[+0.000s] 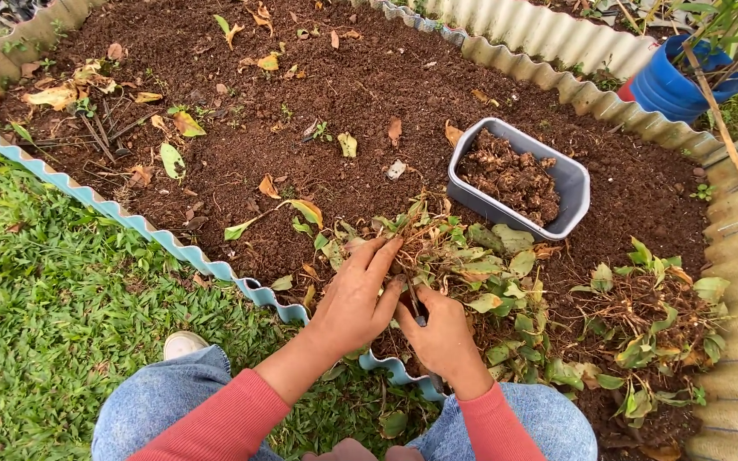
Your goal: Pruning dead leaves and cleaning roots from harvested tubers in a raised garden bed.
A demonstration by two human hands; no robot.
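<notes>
At near edge of the raised bed [215, 265], left hand [354, 299] half-curled over the uprooted plant clump [437, 256], right hand [442, 335] closed low on its stems; best to hold near the roots, working soil loose gently.

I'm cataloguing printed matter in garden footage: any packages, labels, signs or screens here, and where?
None show: only unmarked containers.
Grey tub: rounded rectangle in the soil bed, holding soil-caked roots.
Blue pot: round, top right, outside the corrugated edging.
</notes>
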